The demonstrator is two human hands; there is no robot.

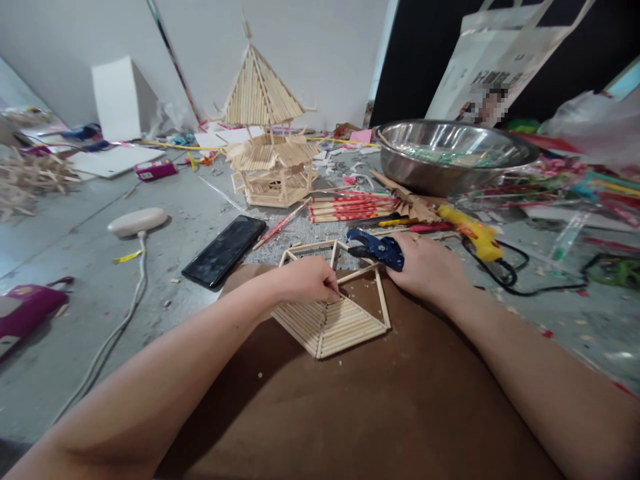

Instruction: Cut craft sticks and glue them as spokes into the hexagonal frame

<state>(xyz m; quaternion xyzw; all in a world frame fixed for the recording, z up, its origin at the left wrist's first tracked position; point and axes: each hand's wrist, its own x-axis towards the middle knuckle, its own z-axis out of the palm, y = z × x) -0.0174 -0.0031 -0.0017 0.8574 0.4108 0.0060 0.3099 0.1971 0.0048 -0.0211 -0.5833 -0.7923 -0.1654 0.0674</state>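
Observation:
A six-sided frame of thin wooden sticks (pixel 353 327) lies on a brown surface in front of me, its two near sections filled with rows of sticks and others bare. My left hand (pixel 313 280) reaches over the frame with its fingers pinched together near the middle. What they hold is hidden. Dark blue cutting pliers (pixel 383 250) are gripped in my right hand (pixel 425 263), at the frame's far right corner. Their jaws point left and stand apart. A light stick (pixel 361 272) runs between my left fingertips and the pliers.
Behind the frame stands a wooden stick pavilion (pixel 270 160). A black phone (pixel 225 250) lies left, beside a white corded device (pixel 137 221). Red-marked sticks (pixel 350 207), a yellow glue gun (pixel 473 233) with its black cable and a steel basin (pixel 450 167) are to the right.

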